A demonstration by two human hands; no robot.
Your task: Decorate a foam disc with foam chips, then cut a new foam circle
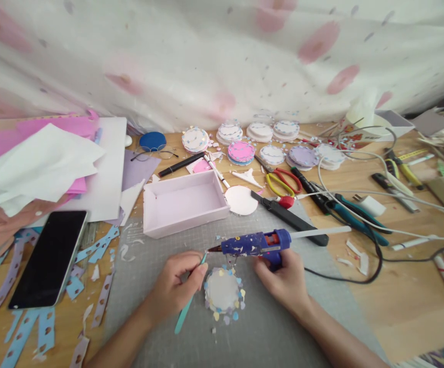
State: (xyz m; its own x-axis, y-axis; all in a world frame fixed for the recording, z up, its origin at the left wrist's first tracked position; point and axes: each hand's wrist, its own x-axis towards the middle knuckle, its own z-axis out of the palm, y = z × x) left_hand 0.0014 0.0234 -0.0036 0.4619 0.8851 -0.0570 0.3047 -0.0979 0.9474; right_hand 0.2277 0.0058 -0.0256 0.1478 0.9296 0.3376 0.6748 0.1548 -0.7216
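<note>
My left hand [183, 281] is closed on teal tweezers [184, 314], their tip up near the glue gun's nozzle. Whether the tips grip a small piece is too fine to tell. My right hand [285, 281] grips the handle of a blue hot glue gun [247, 245], which points left and has a white glue stick [322, 231] out of its back. Between my hands, a white paper disc [223, 290] lies on the grey cutting mat [160, 347]. Small blue, yellow and lilac hearts ring its edge.
Behind are a pale lilac open box [185, 204], a white oval [241, 200], a black knife [294, 220], scissors [283, 181], pliers [360, 217] and several decorated discs [241, 152]. A phone [49, 258] and punched paper strips [101, 299] lie left. Cables [360, 278] cross the right side.
</note>
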